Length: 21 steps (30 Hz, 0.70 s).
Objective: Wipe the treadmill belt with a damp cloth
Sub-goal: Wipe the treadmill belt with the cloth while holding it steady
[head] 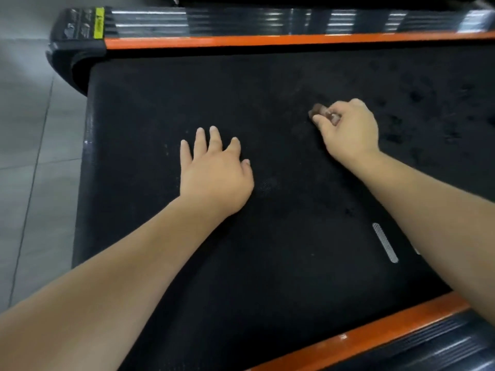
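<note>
1. On the treadmill belt [267,250], right of centre, the right hand [348,129] curls its fingers round a small brownish wad, judged to be the damp cloth [317,109]. Blur hides its folds. The wad appears to touch the belt.
2. Left of centre, the left hand [214,172] lies palm down, fingers straight and spread, holding nothing; it seems to brace the body.
3. Step in hand (judgement): wiping, with much of the belt not yet covered. Dark blotches [415,96] mark the surface right of the cloth; whether they are moisture or dirt cannot be told.
4. Next move (judgement): a firm stroke across the belt under even pressure. So small a wad covers little per pass, so strokes should overlap.
5. Materials: the belt is matte black with a fine pebbled grain, and carries a silvery round-ended strip [385,242] near the right forearm. Smooth orange trim [267,40] borders the far edge. Beyond it runs a ribbed, glossy black side rail [241,21]. Grey floor tiles [26,156] lie at left.
</note>
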{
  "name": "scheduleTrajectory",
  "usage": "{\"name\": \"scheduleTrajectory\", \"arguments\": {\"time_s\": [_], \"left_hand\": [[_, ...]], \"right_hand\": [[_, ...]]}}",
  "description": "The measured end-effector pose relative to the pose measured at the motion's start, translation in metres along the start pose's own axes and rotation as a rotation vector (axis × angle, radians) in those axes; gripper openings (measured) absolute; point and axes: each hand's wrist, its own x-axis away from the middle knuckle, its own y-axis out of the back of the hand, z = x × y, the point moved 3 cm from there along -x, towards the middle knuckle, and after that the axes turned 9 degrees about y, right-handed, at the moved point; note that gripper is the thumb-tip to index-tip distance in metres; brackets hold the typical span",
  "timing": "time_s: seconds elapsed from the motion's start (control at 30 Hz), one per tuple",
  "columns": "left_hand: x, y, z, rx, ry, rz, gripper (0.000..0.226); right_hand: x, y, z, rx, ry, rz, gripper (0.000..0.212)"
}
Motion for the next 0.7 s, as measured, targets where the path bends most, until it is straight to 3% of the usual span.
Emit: {"name": "scheduleTrajectory", "arguments": {"time_s": [0.13, 0.17, 0.27, 0.43, 0.57, 0.7], "left_hand": [[0.004, -0.014, -0.029, 0.022, 0.116, -0.002, 0.059], [0.006, -0.017, -0.033, 0.000, 0.133, -0.026, 0.060], [0.007, -0.017, -0.040, 0.000, 0.152, -0.041, 0.062], [0.009, -0.018, -0.041, 0.056, 0.156, -0.068, 0.057], [0.014, -0.018, -0.049, 0.113, 0.209, -0.055, 0.056], [0.019, -0.020, -0.064, 0.165, 0.237, -0.090, 0.056]], "right_hand": [[0.057, -0.001, 0.018, -0.127, 0.365, 0.182, 0.021], [0.055, 0.006, 0.010, -0.118, 0.366, 0.172, 0.021], [0.030, 0.015, -0.012, -0.076, 0.091, 0.034, 0.024], [0.097, 0.015, 0.014, -0.193, 0.538, 0.244, 0.029], [0.060, 0.027, -0.024, -0.086, 0.290, 0.094, 0.034], [0.113, 0.029, -0.012, -0.225, 0.569, 0.170, 0.041]]}}
